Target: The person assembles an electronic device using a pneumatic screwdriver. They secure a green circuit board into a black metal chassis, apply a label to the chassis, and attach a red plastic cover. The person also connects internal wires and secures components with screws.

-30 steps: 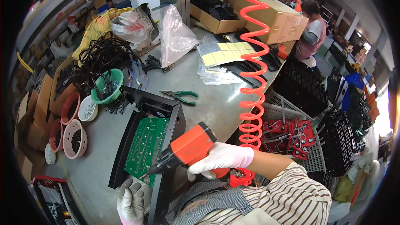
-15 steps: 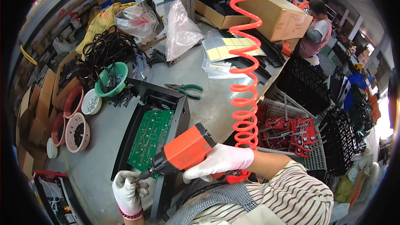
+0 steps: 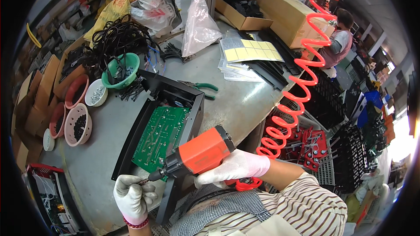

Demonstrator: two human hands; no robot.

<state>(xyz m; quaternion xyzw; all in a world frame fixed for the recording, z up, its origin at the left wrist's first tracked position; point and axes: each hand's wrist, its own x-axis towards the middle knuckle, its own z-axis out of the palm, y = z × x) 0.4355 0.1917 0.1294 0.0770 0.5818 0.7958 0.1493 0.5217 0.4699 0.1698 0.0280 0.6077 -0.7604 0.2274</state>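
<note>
- Right hand [image 3: 234, 168]: gloved; closed around the handle of the red-and-black pistol-type power screwdriver [image 3: 201, 153].
- Power screwdriver: positioned over the chassis wall, bit pointing left.
- Left hand [image 3: 133, 199]: gloved; fingers curled narrow at the bit tip. Cannot tell whether they grip the bit or a small fastener.
- Green circuit board [image 3: 159, 137]: seated inside the open black chassis [image 3: 196, 116], on the workbench [image 3: 100, 157].
- Green-handled pliers [image 3: 205, 86]: on the workbench, beyond the chassis.

Elec. assy workshop: PCB [image 3: 159, 135], pwr driver [image 3: 203, 150], bench [image 3: 105, 150], screw bowls [image 3: 87, 127], coiled hose [image 3: 317, 43], crates [image 3: 355, 148].
</note>
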